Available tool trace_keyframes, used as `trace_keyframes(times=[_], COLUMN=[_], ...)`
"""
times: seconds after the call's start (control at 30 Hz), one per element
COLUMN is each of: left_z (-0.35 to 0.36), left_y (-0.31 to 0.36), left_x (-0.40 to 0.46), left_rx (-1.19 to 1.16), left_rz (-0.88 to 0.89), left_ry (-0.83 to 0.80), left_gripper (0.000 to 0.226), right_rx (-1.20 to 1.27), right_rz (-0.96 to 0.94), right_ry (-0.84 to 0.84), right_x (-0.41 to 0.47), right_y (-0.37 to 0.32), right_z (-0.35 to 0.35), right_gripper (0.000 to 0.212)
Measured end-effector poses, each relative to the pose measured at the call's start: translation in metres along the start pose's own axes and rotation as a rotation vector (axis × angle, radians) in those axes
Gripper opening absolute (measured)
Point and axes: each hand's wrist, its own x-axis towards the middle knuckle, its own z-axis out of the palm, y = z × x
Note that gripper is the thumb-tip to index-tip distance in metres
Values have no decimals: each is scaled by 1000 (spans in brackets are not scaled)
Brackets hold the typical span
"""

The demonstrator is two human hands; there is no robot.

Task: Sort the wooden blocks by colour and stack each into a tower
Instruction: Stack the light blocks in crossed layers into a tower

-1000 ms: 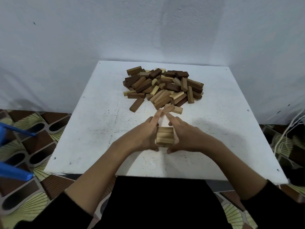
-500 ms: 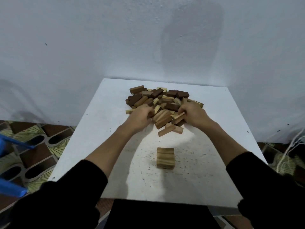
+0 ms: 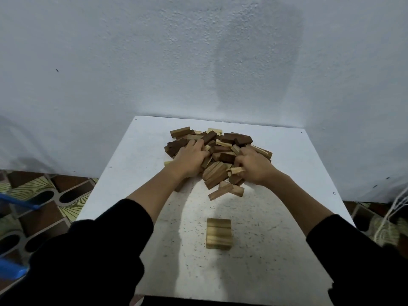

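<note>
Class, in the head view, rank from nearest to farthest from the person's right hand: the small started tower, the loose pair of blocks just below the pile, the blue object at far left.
From the right hand:
1. Loose pair of blocks, just below-left.
2. Small started tower, nearer the person.
3. Blue object, far left, off the table.

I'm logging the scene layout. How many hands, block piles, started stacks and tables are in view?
block pile: 1
started light stack: 1
hands: 2, the left hand reaching into the pile, the right hand gripping a light block
table: 1
Total: 5
</note>
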Motion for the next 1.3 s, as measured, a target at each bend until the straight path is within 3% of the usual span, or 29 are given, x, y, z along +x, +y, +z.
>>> trace_keyframes(times=[0.23,0.4,0.63,0.83,0.97,1.13,1.3], left_z=[-2,-7,-12,-11,-7,-6,-12], left_y=[-5,-10,-16,-16,-15,-12,-18], left_x=[13,20,29,31,29,25,23], left_rx=[52,87,19,11,-60,-119,-255], left_rz=[55,81,96,126,105,88,42], left_ry=[23,-66,-123,-152,-172,-105,8], left_gripper=[38,56,58,61,55,31,26], right_rx=[456,308,50,10,75,158,482], right_rz=[57,87,48,73,61,33,78], right_ry=[196,157,-50,-79,-36,88,314], right_x=[13,52,96,104,102,96,82], right_y=[-2,2,-3,-7,-7,-7,-20], right_z=[-27,-37,-38,-34,-33,-33,-49], right_gripper=[12,18,28,24,13,16,14])
